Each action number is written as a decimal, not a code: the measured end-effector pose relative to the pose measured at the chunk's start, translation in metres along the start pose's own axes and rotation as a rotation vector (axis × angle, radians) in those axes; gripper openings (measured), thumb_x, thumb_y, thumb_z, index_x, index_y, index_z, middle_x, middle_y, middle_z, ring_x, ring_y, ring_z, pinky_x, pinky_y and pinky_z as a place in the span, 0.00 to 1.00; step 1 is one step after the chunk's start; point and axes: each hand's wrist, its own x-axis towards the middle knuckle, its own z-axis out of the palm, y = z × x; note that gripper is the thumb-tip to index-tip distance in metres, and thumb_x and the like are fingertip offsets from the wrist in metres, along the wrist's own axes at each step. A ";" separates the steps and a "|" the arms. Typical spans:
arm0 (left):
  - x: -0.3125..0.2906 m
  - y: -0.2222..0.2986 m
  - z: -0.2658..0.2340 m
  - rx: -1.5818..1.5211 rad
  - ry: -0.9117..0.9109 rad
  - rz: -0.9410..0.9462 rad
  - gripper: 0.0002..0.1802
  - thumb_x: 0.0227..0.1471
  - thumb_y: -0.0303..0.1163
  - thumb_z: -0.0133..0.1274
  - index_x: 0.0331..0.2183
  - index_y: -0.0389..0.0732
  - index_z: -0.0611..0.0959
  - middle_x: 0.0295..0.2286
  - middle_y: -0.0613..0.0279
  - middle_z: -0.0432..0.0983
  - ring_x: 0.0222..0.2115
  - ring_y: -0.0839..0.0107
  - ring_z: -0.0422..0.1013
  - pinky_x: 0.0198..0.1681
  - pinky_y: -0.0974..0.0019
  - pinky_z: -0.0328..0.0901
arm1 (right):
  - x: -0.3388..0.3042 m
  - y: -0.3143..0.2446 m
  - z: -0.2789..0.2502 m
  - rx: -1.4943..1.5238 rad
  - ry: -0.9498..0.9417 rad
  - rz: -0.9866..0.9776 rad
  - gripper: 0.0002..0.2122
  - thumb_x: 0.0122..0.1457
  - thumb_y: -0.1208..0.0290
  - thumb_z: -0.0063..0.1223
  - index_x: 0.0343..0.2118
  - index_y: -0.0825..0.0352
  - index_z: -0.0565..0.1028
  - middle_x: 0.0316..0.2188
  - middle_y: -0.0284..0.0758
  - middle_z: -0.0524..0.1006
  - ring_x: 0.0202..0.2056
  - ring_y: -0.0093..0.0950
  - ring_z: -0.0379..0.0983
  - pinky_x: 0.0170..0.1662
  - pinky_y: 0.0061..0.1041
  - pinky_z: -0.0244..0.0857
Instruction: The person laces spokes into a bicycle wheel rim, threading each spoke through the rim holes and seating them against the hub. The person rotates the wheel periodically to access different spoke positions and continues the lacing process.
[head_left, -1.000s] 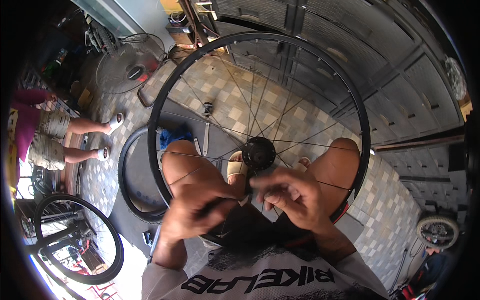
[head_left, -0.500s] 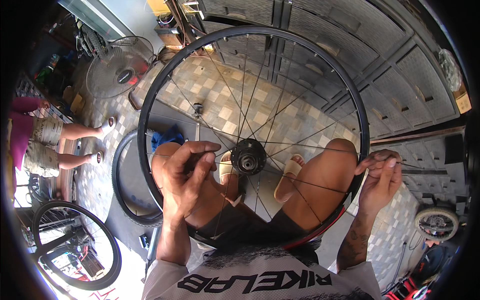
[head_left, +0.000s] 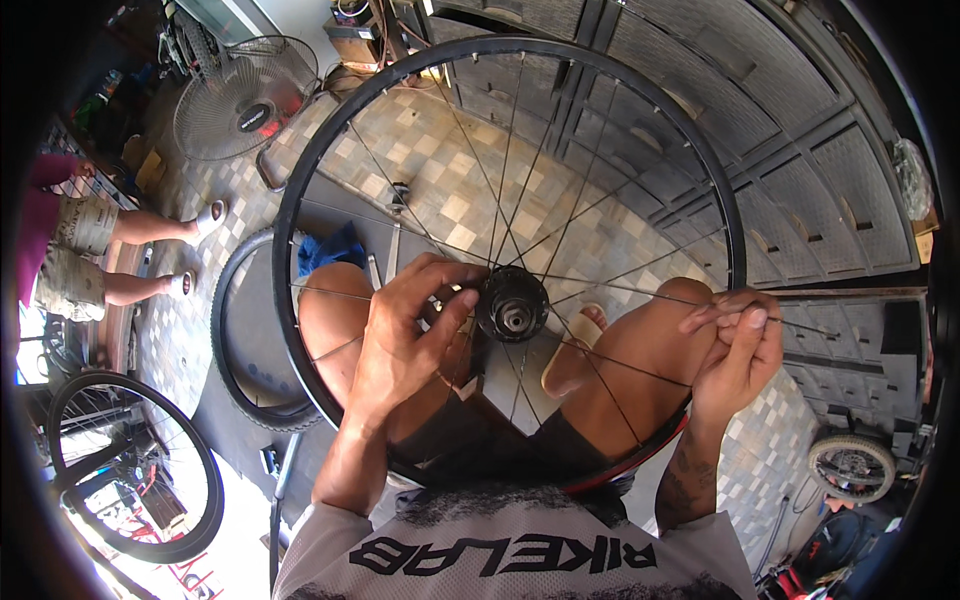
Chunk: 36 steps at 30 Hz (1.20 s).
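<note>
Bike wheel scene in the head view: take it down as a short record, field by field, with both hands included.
Wheel: black-rimmed, spoked, with a black hub
Left hand: beside the hub; contact unclear
Right hand: pinching a thin dark rod near the wheel's right side
Floor, left: blue cloth, tire
Upper left: fan
Far left: another person, standing

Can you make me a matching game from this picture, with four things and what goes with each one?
Things:
1. Fan
2. Cloth
3. Hub
4. Right hand

Clues:
A. In the middle of the big wheel
B. Pinching a thin rod
C. At the top left of the picture
D. Blue, by the left knee

Pairs: 1-C, 2-D, 3-A, 4-B
</note>
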 end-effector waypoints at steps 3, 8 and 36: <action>-0.001 -0.008 0.003 -0.054 0.021 -0.039 0.11 0.60 0.22 0.60 0.46 0.34 0.86 0.35 0.56 0.81 0.30 0.68 0.78 0.35 0.66 0.71 | 0.015 -0.003 -0.001 -0.084 0.035 0.024 0.15 0.78 0.68 0.41 0.40 0.76 0.74 0.32 0.42 0.79 0.28 0.28 0.78 0.33 0.26 0.73; -0.004 -0.015 0.011 -0.116 0.011 -0.146 0.10 0.61 0.22 0.59 0.45 0.34 0.86 0.32 0.56 0.81 0.29 0.70 0.78 0.36 0.67 0.71 | 0.049 0.003 0.005 -0.637 -0.384 0.022 0.12 0.73 0.69 0.51 0.39 0.74 0.81 0.32 0.41 0.83 0.31 0.32 0.81 0.39 0.30 0.74; 0.003 -0.027 0.024 -0.143 -0.001 -0.093 0.09 0.64 0.18 0.55 0.44 0.33 0.87 0.29 0.62 0.79 0.23 0.79 0.73 0.25 0.74 0.67 | 0.092 0.242 0.102 -0.208 -1.036 1.470 0.10 0.71 0.72 0.52 0.36 0.74 0.77 0.28 0.38 0.79 0.28 0.31 0.80 0.33 0.32 0.81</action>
